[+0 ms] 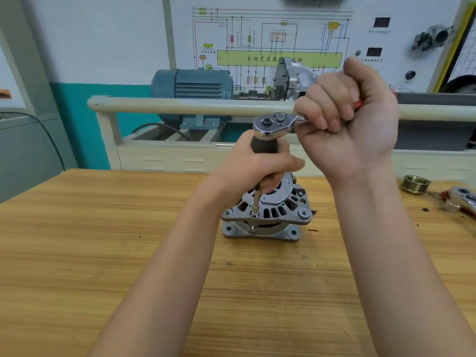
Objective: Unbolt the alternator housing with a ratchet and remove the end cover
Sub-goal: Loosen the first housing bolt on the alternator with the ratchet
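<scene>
My left hand [260, 163] gripped the dark upright driver handle [265, 146]. My right hand [353, 112] clenched the shiny silver ratchet [273, 124], its handle out at 3 o'clock. The grey metal alternator [268, 215] stood mid-table on the wooden table [103, 240]. I judged a housing bolt was being loosened; next, swing the handle again. I saw no containers.

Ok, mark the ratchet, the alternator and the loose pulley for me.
ratchet [270, 125], head view, on its chrome head.
alternator [279, 211], head view, on the slotted end cover.
pulley [415, 184], head view, on its grooved rim.
</scene>
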Demonstrator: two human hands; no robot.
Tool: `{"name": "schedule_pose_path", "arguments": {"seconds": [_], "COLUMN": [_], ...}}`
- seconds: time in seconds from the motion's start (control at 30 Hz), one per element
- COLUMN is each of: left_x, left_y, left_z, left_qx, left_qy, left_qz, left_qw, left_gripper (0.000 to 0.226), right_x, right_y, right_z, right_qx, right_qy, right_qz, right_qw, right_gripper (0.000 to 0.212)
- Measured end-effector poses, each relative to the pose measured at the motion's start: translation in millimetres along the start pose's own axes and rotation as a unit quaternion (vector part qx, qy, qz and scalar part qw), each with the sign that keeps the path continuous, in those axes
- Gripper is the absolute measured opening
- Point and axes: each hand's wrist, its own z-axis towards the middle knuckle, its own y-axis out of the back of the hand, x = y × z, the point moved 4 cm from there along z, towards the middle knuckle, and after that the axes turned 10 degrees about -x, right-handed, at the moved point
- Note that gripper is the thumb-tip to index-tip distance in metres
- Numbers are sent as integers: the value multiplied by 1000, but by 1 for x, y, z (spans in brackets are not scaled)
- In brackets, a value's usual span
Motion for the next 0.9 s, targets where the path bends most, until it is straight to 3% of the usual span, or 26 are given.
{"name": "schedule_pose_path", "arguments": {"seconds": [0.1, 0.23, 0.33, 0.43, 0.53, 0.63, 0.77, 0.9], "left_x": [0, 6, 7, 7, 3, 0, 1, 2], "left_y": [-1, 0, 1, 6, 6, 1, -2, -2], "left_z": [3, 6, 4, 5, 5, 0, 2, 4], "left_qx": [-53, -277, -356, -308, -142, -23, -75, -228], "left_qy": [12, 18, 4, 5, -13, -29, -33, -20], "left_qz": [-3, -8, -19, -17, -9, -38, -41, -33], "left_qw": [999, 961, 934, 951, 990, 999, 996, 973], "left_gripper": [42, 35, 40, 38, 32, 38, 41, 37], "right_x": [0, -3, -14, -13, -4, 0, 0, -1], "right_y": [2, 1, -5, -6, -2, 0, 3, 2], "right_z": [1, -9, -17, -14, -6, 0, 1, -9], "right_qx": [-23, -95, -94, -75, -47, -9, -22, -94], "right_qy": [11, 173, 227, 214, 125, 16, 14, 161], "right_qz": [19, -13, -53, -60, -41, -3, 25, 1], "right_qw": [999, 980, 968, 972, 990, 1000, 999, 983], "right_gripper": [45, 47, 42, 44, 48, 47, 47, 49]}}
